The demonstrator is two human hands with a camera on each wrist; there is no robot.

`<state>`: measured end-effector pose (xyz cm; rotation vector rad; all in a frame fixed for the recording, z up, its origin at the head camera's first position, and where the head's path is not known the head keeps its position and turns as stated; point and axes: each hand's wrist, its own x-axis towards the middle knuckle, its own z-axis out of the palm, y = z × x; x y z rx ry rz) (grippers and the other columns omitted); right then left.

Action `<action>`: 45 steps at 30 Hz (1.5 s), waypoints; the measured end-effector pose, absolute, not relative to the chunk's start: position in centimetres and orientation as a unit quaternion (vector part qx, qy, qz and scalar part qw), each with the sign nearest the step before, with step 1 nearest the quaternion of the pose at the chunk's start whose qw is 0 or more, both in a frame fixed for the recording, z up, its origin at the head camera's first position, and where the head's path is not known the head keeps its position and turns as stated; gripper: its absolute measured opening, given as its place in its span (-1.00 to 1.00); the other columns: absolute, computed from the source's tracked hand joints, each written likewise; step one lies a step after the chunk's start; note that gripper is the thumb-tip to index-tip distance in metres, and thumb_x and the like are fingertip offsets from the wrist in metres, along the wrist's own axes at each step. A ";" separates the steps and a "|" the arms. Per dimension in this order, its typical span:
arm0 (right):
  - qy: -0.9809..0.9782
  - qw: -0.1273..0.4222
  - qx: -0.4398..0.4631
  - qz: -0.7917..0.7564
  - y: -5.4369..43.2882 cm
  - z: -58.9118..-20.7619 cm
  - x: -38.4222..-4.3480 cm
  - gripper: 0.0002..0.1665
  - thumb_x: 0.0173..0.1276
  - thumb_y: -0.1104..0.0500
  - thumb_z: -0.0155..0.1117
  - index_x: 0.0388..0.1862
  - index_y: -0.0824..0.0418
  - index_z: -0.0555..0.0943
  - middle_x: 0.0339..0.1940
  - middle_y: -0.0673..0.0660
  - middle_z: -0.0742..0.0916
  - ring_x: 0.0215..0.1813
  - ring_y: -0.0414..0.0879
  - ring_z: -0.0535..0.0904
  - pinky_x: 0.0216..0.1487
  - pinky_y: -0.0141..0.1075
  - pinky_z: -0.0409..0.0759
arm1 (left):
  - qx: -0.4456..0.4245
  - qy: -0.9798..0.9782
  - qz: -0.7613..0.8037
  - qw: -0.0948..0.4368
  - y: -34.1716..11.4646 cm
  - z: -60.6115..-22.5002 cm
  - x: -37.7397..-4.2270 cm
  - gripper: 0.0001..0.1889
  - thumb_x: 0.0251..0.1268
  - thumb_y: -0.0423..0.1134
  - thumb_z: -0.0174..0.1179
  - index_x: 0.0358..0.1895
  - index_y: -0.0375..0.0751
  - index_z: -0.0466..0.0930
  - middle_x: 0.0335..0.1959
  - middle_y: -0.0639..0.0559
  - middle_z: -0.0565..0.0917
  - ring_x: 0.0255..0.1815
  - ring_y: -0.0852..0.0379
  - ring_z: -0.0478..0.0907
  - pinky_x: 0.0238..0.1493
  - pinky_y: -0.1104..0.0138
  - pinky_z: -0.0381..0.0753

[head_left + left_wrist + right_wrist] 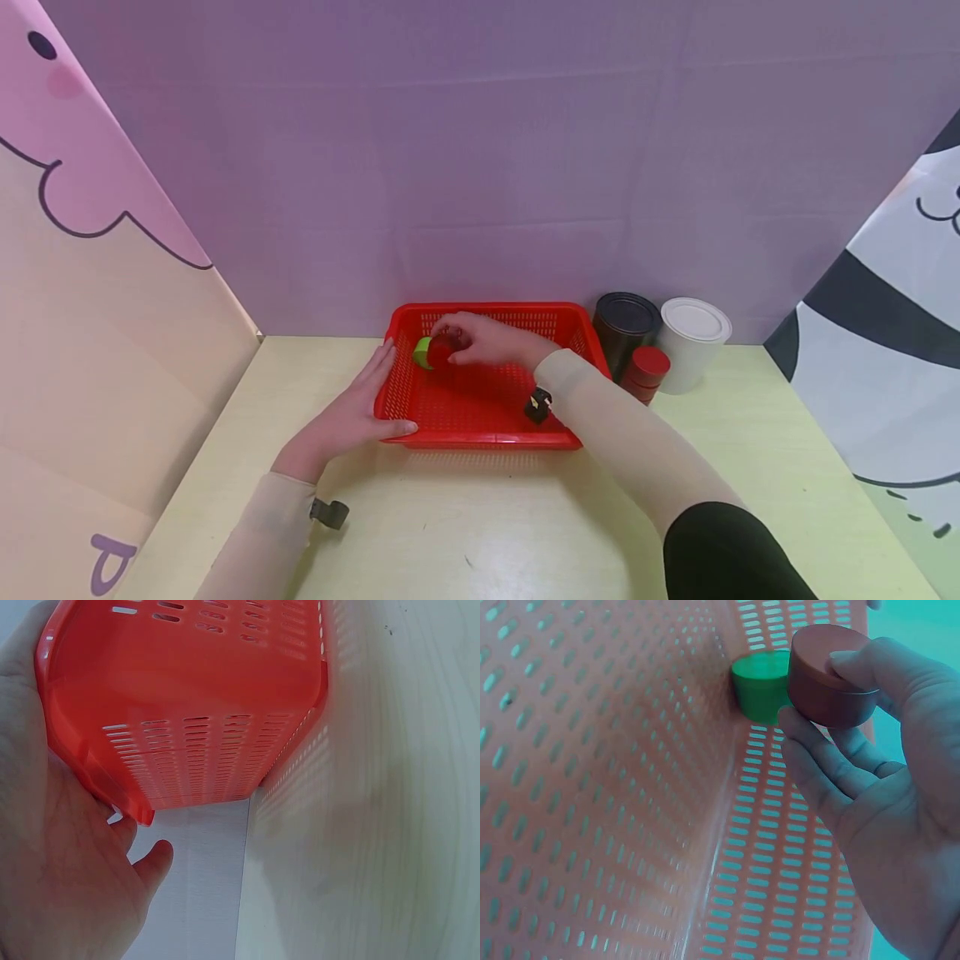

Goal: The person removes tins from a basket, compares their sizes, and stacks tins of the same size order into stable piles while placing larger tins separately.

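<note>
My right hand [486, 340] reaches into the red plastic basket [480, 438] and pinches a small round red tin [831, 679] between thumb and fingers, thumb on its top. Right behind that tin, a small round green container [761, 688] stands in the basket's far left part; the red tin overlaps it in the right wrist view. My left hand [354, 417] rests on the basket's left front corner, its fingers extended along the left rim and its thumb on the front rim. The left wrist view shows this palm beside the basket's slotted wall [187, 750].
Right of the basket stand a black lidded canister [628, 329], a white lidded canister [692, 342] and another red round container [647, 372]. The pale wooden table [465, 533] meets a purple backdrop [480, 167] behind the basket. Printed panels flank both sides.
</note>
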<state>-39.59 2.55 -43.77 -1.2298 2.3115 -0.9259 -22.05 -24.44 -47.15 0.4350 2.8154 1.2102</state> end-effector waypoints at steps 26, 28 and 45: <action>0.799 0.220 -0.359 -0.429 4.5 -43.0 -40.2 -0.44 0.65 0.06 0.38 0.54 -0.28 0.59 0.37 -0.02 0.65 0.32 0.09 0.64 0.37 0.11 0.72 | 0.137 0.910 0.391 0.025 -24.1 -47.0 -22.2 0.38 0.19 0.25 0.61 0.88 0.05 -0.21 0.88 0.13 -0.24 0.86 -0.16 -0.20 0.40 -0.21 0.64; 0.800 0.217 -0.356 -0.432 4.5 -42.8 -40.2 -0.46 0.69 0.07 0.33 0.55 -0.30 0.58 0.34 0.01 0.66 0.27 0.16 0.68 0.36 0.15 0.71 | 0.136 0.909 0.394 0.025 -24.1 -47.1 -22.2 0.37 0.19 0.24 0.61 0.88 0.08 -0.22 0.88 0.15 -0.24 0.86 -0.16 -0.19 0.39 -0.20 0.65; 0.779 0.207 -0.347 -0.480 4.7 -42.8 -40.7 -0.29 0.51 0.17 0.55 0.55 -0.22 0.57 0.41 0.12 0.64 0.35 0.14 0.59 0.36 0.23 0.69 | 0.139 0.906 0.400 0.023 -24.1 -47.1 -22.2 0.37 0.19 0.18 0.63 0.88 0.03 -0.20 0.88 0.19 -0.25 0.86 -0.14 -0.20 0.39 -0.21 0.64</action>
